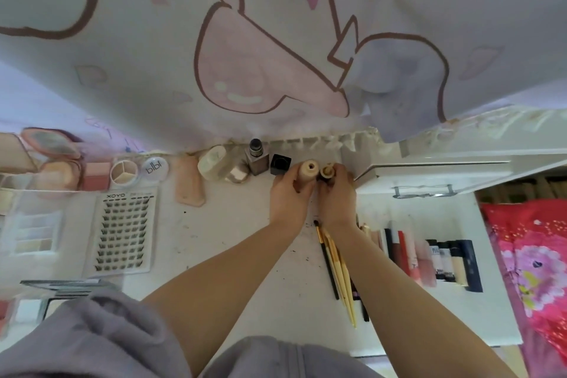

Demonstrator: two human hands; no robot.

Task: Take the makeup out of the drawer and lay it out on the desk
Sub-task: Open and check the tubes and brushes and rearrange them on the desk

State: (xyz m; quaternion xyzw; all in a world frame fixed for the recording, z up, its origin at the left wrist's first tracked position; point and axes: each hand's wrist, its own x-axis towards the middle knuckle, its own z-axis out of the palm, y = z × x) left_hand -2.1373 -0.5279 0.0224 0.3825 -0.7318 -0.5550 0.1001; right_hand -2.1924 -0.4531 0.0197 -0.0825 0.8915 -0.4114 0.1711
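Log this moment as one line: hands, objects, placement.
left hand: grips beige bottle | right hand: grips small gold-topped bottle | both at desk back row, beside black cap | brushes laid out

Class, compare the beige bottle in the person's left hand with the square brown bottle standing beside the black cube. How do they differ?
The beige bottle is round and pale; the brown bottle is square and darker. The beige bottle is gripped by the left hand; the brown bottle stands free on the desk. Both are upright.
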